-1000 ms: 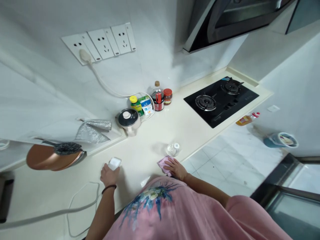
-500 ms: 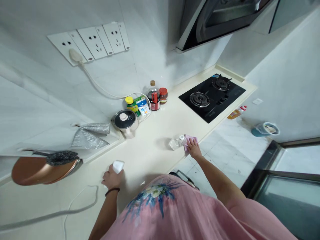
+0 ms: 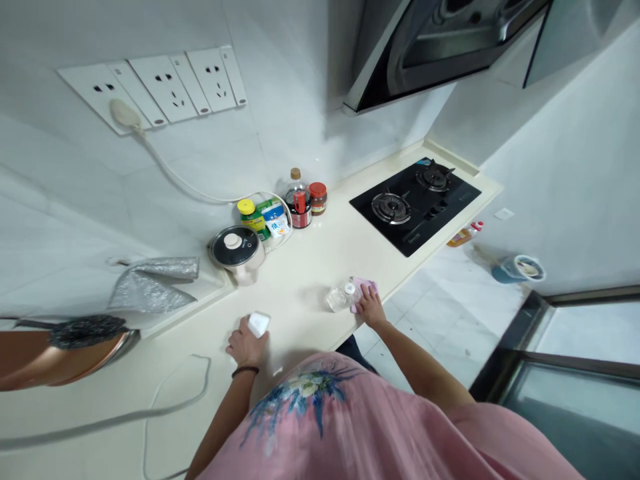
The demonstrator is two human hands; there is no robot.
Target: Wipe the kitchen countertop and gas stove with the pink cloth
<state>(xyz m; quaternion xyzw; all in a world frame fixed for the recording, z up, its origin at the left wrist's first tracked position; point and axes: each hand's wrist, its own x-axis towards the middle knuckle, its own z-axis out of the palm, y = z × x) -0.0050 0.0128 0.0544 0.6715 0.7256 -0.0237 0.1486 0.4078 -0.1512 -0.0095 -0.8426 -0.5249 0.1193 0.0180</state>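
My left hand [image 3: 244,345] rests on the cream countertop [image 3: 310,267], fingers closed round a small white object [image 3: 259,323]. My right hand [image 3: 371,309] lies flat on a pink cloth [image 3: 365,289] near the counter's front edge, fingers stretched over it. A small clear bottle with a white cap [image 3: 341,297] lies on its side, touching the cloth's left side.
A small pot with a dark lid [image 3: 235,248] and several condiment jars [image 3: 300,200] stand by the wall. A black gas hob [image 3: 415,203] is at the right. A copper pan with a brush [image 3: 55,350] sits left. A white cable [image 3: 165,400] crosses the counter.
My right hand pushed the pink cloth away from my body, along the counter edge to beside the clear bottle. My left hand kept its hold on the white object. The camera view shifted.
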